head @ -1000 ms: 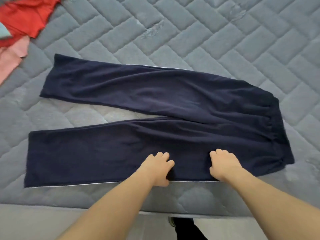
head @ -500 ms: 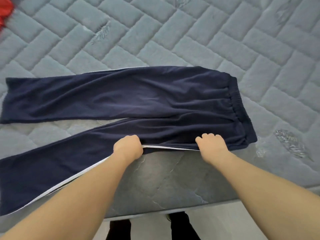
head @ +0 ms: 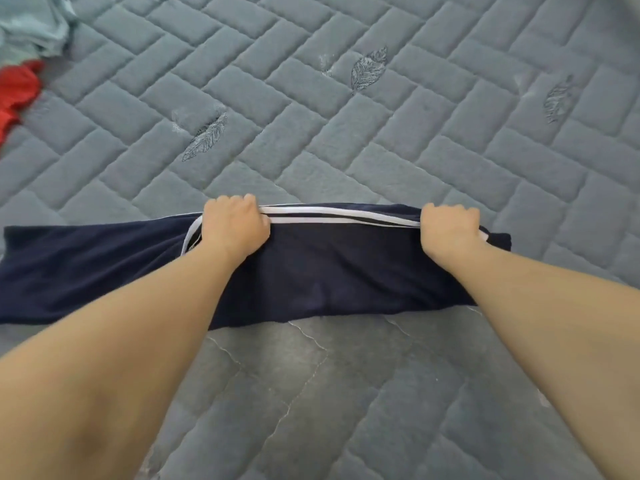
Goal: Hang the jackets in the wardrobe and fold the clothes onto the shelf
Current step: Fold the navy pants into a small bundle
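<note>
While the quilted grey mattress [head: 346, 98] fills the whole view, the navy trousers [head: 329, 271] lie across its near part as a long flat band, one leg folded over the other, the legs running off to the left and the waist end at the right. Two white stripes [head: 332, 216] run side by side along the far edge of the fold, the fabric below them smooth with a few soft creases. Both bare forearms reach in from the near side. The left hand [head: 233, 226] has its grip closed tight on that far edge, fingers curled over the stripes near the middle of the band; the right hand [head: 450, 230] grips the same edge in the same curled way near the waist. At the far left edge lie a red garment [head: 15, 91] and a pale blue garment [head: 34, 26], well apart from the trousers.
</note>
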The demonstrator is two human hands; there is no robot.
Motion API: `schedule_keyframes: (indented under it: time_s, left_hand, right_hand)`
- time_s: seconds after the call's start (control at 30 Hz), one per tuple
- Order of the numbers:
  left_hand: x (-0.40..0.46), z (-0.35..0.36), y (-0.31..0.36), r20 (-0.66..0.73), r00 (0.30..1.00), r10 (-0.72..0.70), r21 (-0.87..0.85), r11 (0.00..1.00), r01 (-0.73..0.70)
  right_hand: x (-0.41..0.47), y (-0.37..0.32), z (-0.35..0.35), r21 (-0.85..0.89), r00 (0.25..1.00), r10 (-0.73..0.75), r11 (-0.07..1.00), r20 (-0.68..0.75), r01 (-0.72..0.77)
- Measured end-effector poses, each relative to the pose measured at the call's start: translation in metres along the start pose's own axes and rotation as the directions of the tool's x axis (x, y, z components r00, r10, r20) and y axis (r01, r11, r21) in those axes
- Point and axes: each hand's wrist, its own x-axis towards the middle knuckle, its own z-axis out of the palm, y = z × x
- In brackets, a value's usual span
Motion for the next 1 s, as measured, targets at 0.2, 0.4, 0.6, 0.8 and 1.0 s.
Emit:
schedule_keyframes:
  time_s: [0.2,0.4,0.6,0.8,1.0]
  left_hand:
    - [0.016,0.052,-0.009,0.069,0.995,-0.066,-0.085,0.994,0.071]
    - [-0.059,0.080,-0.073,0.113,0.969,-0.220,-0.092,0.969,0.231]
    - [-0.124,0.075,-0.159,0.315,0.836,-0.449,-0.015,0.878,0.478]
    - [-0.178,0.084,-0.233,0.316,0.814,-0.487,0.046,0.865,0.499]
    - [-0.171,0.069,-0.331,0.423,0.807,-0.412,-0.106,0.862,0.496]
  right_hand:
    - [0.020,0.003,0.024,0.113,0.984,0.065,0.993,-0.168,-0.046]
    - [-0.011,-0.065,0.037,0.197,0.978,-0.091,0.972,-0.189,0.128]
    - [-0.053,-0.219,-0.008,0.197,0.859,-0.486,0.837,-0.160,0.510]
    - [-0.090,-0.358,-0.046,0.016,0.626,-0.742,0.642,-0.240,0.767]
    - [-0.105,-0.421,-0.070,-0.038,0.685,-0.708,0.700,-0.169,0.714]
